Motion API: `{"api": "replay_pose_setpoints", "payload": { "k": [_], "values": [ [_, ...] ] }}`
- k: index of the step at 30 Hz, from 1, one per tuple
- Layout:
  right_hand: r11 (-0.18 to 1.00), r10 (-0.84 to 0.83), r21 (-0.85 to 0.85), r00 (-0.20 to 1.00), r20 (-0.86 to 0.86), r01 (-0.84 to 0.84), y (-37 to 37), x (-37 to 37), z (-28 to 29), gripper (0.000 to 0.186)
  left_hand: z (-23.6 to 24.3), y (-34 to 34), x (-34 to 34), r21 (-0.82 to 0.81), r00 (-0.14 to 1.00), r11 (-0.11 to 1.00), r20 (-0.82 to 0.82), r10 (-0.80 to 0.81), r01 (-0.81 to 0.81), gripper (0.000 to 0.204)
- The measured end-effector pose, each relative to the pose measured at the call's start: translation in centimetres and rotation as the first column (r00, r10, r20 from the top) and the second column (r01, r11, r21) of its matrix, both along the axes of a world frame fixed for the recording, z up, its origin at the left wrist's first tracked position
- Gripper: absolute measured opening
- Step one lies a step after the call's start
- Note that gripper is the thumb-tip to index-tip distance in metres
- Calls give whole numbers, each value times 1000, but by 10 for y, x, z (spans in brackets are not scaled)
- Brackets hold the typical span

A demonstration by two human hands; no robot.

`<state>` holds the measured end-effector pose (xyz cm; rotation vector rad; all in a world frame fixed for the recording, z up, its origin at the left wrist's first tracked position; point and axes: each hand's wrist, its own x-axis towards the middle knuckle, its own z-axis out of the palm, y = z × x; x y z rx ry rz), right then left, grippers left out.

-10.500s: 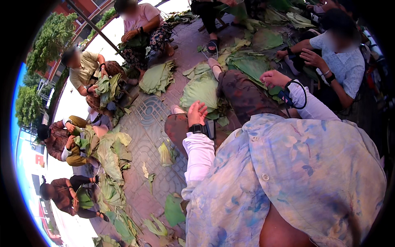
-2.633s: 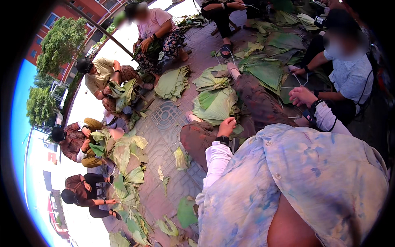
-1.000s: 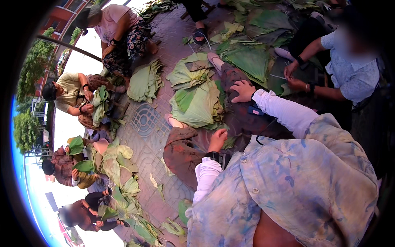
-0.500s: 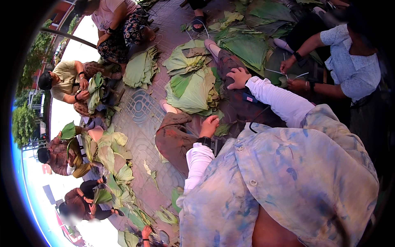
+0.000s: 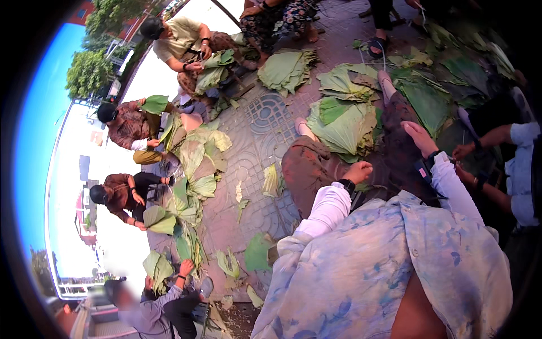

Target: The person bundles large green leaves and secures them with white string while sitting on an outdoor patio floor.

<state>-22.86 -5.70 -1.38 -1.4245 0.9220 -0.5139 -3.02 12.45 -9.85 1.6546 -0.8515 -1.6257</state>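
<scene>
My left hand is held above my left thigh with its fingers curled in. Whatever it may hold is hidden. Near my right knee, my right hand has its fingers stretched out and nothing in it. Between my feet lies a stack of large pale green leaves, partly brown at its edges. A second leaf pile sits just beyond, touching it. Neither hand touches the leaves.
To my right, a co-worker's arms reach in close beside my leg. Darker leaves are spread beyond my right foot. Several seated people work at left along a row of leaves. Loose leaf pieces litter the paving.
My view has swung left, so the scene sits further right and more seated people show. My right hand has shifted on the knee. The left stays curled.
</scene>
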Motion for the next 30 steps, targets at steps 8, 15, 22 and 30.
{"api": "replay_pose_setpoints", "payload": {
  "k": [8, 15, 22, 30],
  "values": [
    [682, 16, -414, 578, -816, -603, 24, 14, -42, 43, 3, 6, 2, -4, 994, 995, -54, 99, -99, 29],
    [666, 9, -382, 519, -855, -641, 13, 11, -44, 43, 0, 2, 1, -36, 992, 994, -76, 103, -106, 29],
    [654, -29, -384, 486, -873, -651, 13, 13, -45, 43, 2, 0, 0, -25, 995, 997, -61, 77, -79, 31],
    [667, -14, -397, 522, -853, -631, 22, 11, -41, 42, 8, 6, 1, -51, 990, 991, -76, 121, -125, 27]
  ]
}}
